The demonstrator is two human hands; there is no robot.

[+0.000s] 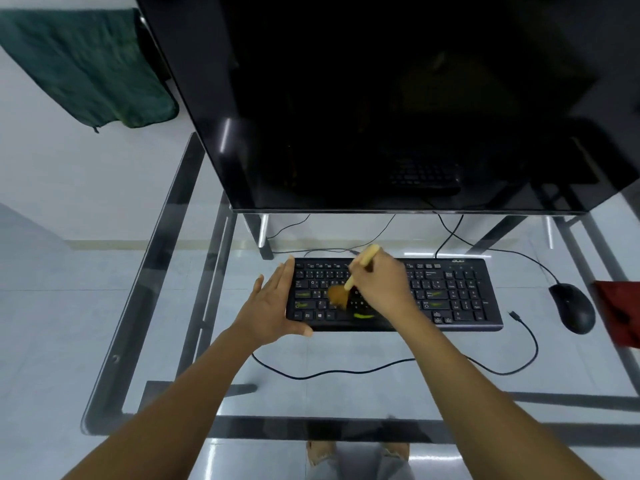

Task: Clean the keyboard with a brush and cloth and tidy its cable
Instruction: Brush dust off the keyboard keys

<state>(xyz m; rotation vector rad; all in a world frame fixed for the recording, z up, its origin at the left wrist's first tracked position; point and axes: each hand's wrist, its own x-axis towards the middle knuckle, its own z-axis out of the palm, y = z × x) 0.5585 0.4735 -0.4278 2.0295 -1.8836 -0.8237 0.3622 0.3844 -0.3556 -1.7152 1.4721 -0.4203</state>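
Keyboard (pixel 450 292) lies flat on glass bench (pixel 346 393), left hand (pixel 273 306) open and braced against its left end, right hand (pixel 379 284) clamped on brush (pixel 349 282), bristles on the centre keys.

keyboard (pixel 450 292) before monitor (pixel 381 98), mouse (pixel 573 308) right of it

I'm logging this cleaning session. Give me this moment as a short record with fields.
surface: glass desk
keyboard: black, flat, before the monitor
right hand: holds brush, bristles on left-centre keys
left hand: open, braced on keyboard's left end
cable: loose, plug free
red cloth: right edge
mouse: right of keyboard
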